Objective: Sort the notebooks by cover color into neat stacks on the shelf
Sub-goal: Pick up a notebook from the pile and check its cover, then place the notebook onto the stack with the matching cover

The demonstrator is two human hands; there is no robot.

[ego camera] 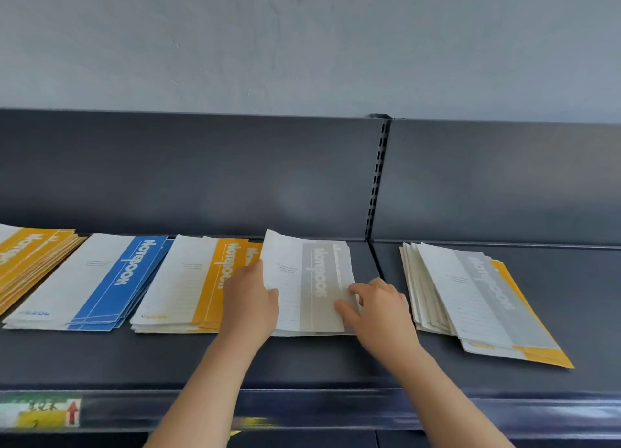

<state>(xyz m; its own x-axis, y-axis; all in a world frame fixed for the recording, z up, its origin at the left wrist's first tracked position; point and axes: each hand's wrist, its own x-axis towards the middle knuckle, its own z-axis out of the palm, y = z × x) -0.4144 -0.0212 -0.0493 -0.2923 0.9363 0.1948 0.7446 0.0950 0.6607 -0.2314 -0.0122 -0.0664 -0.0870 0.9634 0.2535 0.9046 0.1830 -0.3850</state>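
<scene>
Holding the gray notebook [312, 279] by its left edge, your left hand [250, 300] is curling around it, thumb lying on the cover. The far left corner of that notebook is lifting up a little. It is lying on top of the gray stack [312, 332] in the middle of the shelf [302, 360].

Your right hand [383, 310] is resting bent fingertips on the right edge of the same cover. You cannot tell if those fingers are gripping or only pressing.

The left edge of the gray notebook is hanging over the yellow stack [188, 286], so those two are crowding each other. Your left hand is covering the near corner of that yellow stack. Further left, the blue stack [111, 279] is sitting just beside it, with its lower books sticking out at the right. A second yellow stack [30, 256] is running off the left side of the picture.

On the right, a messy pile [470, 293] is fanning out, gray on top, with a yellow notebook [544, 353] poking out at the bottom. A strip of bare shelf is showing between your right hand and this pile. More bare shelf is lying in front of all the stacks, up to the front rail [336, 410], where a price tag [40, 414] is sticking at the left. Behind the gray stack, a post [378, 179] with holes is standing up against the dark back panel.
</scene>
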